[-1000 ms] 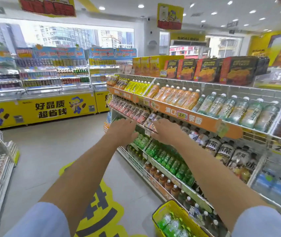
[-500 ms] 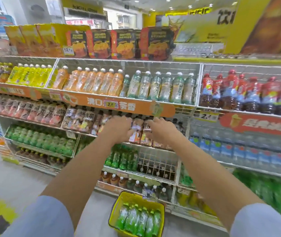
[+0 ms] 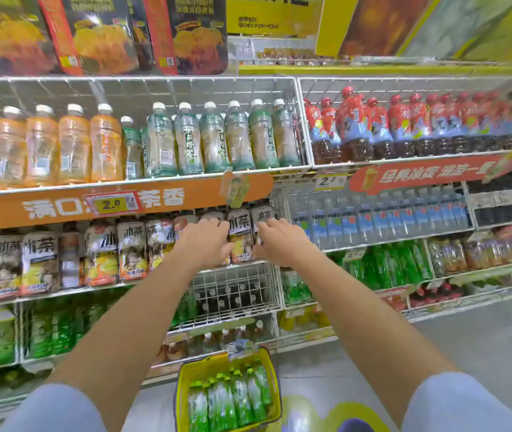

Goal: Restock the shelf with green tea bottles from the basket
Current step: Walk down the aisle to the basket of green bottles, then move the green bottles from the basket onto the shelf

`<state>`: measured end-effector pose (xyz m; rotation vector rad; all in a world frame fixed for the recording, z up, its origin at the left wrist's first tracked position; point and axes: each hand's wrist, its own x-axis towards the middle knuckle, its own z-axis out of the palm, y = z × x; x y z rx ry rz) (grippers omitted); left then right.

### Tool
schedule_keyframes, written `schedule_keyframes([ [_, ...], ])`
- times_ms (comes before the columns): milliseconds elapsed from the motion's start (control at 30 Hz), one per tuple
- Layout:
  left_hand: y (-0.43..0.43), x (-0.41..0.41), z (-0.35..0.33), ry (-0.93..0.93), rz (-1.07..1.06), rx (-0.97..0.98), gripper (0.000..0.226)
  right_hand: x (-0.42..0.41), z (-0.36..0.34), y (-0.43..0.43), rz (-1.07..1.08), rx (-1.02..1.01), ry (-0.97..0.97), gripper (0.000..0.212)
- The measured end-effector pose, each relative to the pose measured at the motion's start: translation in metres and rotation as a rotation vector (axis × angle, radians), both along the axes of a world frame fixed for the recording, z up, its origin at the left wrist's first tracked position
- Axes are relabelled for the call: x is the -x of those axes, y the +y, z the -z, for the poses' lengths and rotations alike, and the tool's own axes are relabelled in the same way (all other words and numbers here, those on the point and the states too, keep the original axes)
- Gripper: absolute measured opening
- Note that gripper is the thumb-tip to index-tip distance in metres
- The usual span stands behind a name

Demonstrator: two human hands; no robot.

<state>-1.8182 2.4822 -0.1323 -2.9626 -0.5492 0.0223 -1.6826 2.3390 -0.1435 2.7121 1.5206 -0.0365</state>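
A yellow basket [image 3: 185, 380] stands on the floor below me, holding several green tea bottles [image 3: 229, 400] lying side by side. My left hand [image 3: 204, 243] and my right hand [image 3: 282, 243] reach toward the second shelf row. They sit either side of a grey-labelled tea bottle [image 3: 241, 236], fingers loosely bent, fingertips at the bottle fronts. Neither hand holds a bottle. More green bottles [image 3: 388, 266] stand on the third row at right, and others [image 3: 58, 330] at left.
A white wire compartment [image 3: 236, 289] in the third row, just under my hands, shows bare grid. The top row carries orange and pale green drinks [image 3: 214, 138] and red-capped bottles [image 3: 404, 126]. Water bottles [image 3: 382, 218] stand right of my hands. Grey floor lies at lower right.
My view has swung from the aisle to face the shelf head-on and moved closer. Both hands stay stretched out and now sit at the grey-labelled bottles; the basket is directly below.
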Motion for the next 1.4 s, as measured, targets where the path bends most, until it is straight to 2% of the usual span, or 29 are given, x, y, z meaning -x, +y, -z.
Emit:
schedule_keyframes([
  [267,0.036,0.015,0.11,0.101,-0.002,0.122,0.042,0.01,0.104,0.052,-0.037,0.102,0.093,0.056],
  [567,0.035,0.025,0.302,0.322,-0.145,0.307,0.044,0.027,0.307,0.038,-0.052,0.358,0.32,0.055],
  [833,0.0,0.034,0.49,0.418,-0.15,0.374,0.048,0.049,0.501,0.009,-0.024,0.463,0.341,0.059],
  [1133,0.024,0.034,0.694,0.399,-0.197,0.385,0.046,0.043,0.711,0.037,0.039,0.474,0.372,0.058],
  [1400,0.035,0.027,0.813,0.324,-0.35,0.459,0.048,0.037,0.824,0.055,0.073,0.413,0.32,0.055],
])
